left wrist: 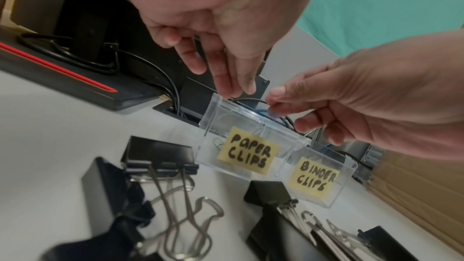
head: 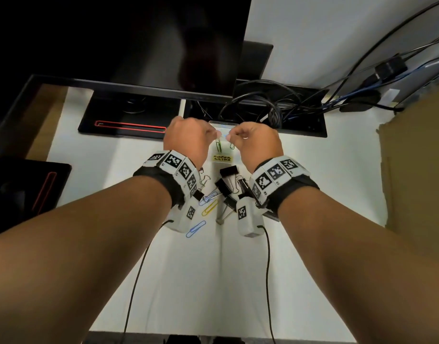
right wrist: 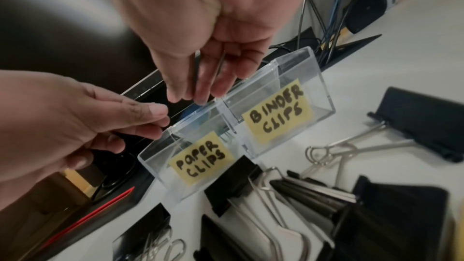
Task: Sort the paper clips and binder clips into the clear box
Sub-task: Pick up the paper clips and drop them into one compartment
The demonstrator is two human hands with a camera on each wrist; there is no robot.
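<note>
Two hands hover over the clear box (left wrist: 253,144) at the back of the white tabletop (head: 213,281): the left hand (head: 186,137) with its grip pinched on a paper clip (head: 218,144), the right hand (head: 258,141) pinching another. Binder clips (head: 228,187) and coloured paper clips (head: 209,207) lie near the wrists.

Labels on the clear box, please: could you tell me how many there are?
2. The PAPER CLIPS label is on the front of the box's left compartment; the BINDER CLIPS label is on the right one. The box's back is hidden.
</note>
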